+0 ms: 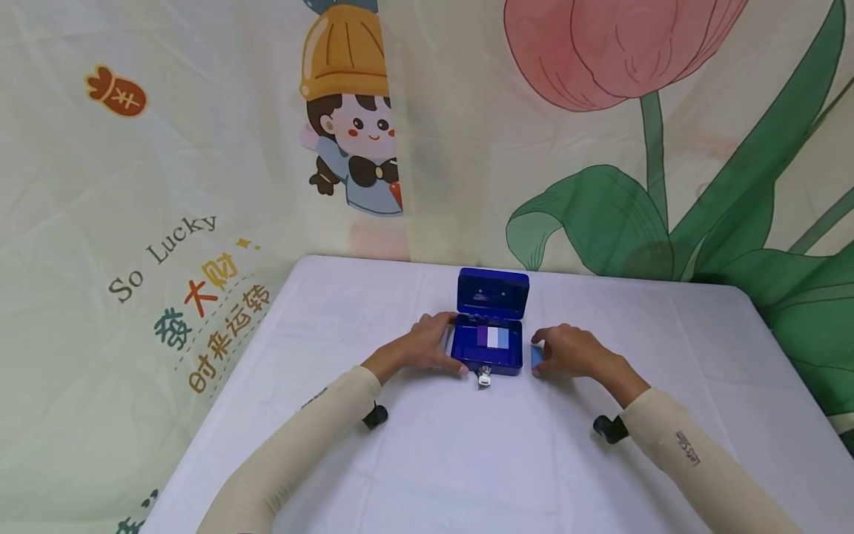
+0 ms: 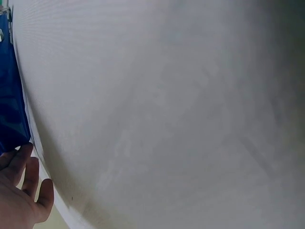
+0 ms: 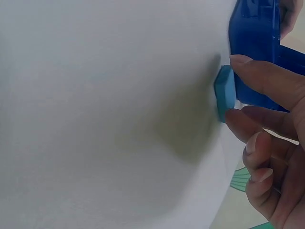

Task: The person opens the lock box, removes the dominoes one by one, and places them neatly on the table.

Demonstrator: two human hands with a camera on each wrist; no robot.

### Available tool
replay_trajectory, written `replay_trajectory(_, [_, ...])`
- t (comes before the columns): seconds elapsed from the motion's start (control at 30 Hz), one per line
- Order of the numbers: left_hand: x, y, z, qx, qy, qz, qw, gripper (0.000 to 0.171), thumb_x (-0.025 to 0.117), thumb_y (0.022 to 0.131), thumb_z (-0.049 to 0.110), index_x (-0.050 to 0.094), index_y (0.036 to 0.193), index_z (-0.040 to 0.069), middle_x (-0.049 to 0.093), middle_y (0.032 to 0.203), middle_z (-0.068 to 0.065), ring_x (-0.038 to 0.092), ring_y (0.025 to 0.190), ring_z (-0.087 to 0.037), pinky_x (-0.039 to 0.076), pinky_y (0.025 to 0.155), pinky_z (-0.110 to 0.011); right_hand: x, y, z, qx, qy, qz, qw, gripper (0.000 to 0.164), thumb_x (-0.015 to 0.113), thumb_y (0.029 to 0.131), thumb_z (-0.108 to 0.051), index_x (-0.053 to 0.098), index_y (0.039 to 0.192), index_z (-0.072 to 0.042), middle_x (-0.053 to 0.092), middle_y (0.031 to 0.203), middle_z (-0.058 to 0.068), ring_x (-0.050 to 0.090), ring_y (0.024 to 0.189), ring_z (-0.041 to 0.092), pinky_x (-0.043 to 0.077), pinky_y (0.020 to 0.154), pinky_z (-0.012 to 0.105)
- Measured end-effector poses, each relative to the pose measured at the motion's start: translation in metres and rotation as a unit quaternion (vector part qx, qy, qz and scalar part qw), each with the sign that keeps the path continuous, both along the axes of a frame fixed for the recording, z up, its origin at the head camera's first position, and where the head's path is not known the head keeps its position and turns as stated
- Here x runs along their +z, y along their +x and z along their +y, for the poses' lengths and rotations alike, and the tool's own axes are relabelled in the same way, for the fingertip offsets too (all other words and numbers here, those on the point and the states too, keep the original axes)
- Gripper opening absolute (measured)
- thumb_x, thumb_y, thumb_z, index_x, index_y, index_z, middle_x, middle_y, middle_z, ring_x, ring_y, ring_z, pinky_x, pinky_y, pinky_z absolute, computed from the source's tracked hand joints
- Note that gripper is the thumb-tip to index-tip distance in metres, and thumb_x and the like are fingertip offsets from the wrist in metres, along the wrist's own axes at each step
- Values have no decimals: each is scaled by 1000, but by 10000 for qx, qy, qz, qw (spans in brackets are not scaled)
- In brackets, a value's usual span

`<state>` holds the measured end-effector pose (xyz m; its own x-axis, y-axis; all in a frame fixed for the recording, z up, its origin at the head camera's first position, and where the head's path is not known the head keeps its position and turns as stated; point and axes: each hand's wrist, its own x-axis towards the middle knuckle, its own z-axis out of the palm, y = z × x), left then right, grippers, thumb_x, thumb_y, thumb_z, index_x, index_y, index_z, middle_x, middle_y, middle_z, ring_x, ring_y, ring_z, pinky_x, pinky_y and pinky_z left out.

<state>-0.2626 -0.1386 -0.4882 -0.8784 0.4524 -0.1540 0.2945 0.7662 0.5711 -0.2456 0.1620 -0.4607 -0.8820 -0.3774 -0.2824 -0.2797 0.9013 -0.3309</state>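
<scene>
A small dark blue cash box (image 1: 487, 366) stands on the white table with its lid (image 1: 493, 294) raised. Inside, purple, white and light blue blocks (image 1: 492, 337) lie side by side. A silver key-like metal piece (image 1: 484, 378) is at its front. My left hand (image 1: 427, 343) grips the box's left side, thumb at the front corner and fingers toward the back; in the left wrist view, fingertips touch the blue wall (image 2: 12, 105). Just right of the box, my right hand (image 1: 568, 351) pinches a light blue block (image 3: 225, 93) between thumb and forefinger, close to the tabletop.
The white cloth-covered table (image 1: 467, 460) extends around the box. Behind it hangs a printed cloth backdrop (image 1: 454, 148) with a tulip and a cartoon figure. A dark wrist-worn device (image 1: 608, 429) sticks out beneath the right sleeve, another (image 1: 376, 417) beneath the left.
</scene>
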Motion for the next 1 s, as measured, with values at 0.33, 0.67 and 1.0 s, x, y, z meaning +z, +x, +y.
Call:
replay_trajectory(0.33, [-1,-1,1,2,29,-52,10000,119,92,63,56,31,155,12,44,152,-7,38,126,-27,35,113,-49,16,1,-5,275,-142,160,9994,55,86,80,-30,67,127,-7,71,90,0,62,86,17,56,79,37])
replay_trajectory(0.67, [0,-1,1,3,51,-57,10000,118,91,64,55,31,155,12,44,153,-7,37,127,-28,33,114,-50,30,-2,-21,442,-123,237,9987,49,81,85,-28,67,126,-5,71,91,1,62,83,16,57,77,36])
replay_trajectory(1.0, [-1,0,-1,-51,114,-23,9999,116,91,65,53,32,155,11,45,152,-7,39,130,-29,32,115,-51,29,-8,-48,461,-171,432,9979,52,81,85,-33,67,127,-5,68,84,0,61,78,17,56,70,33])
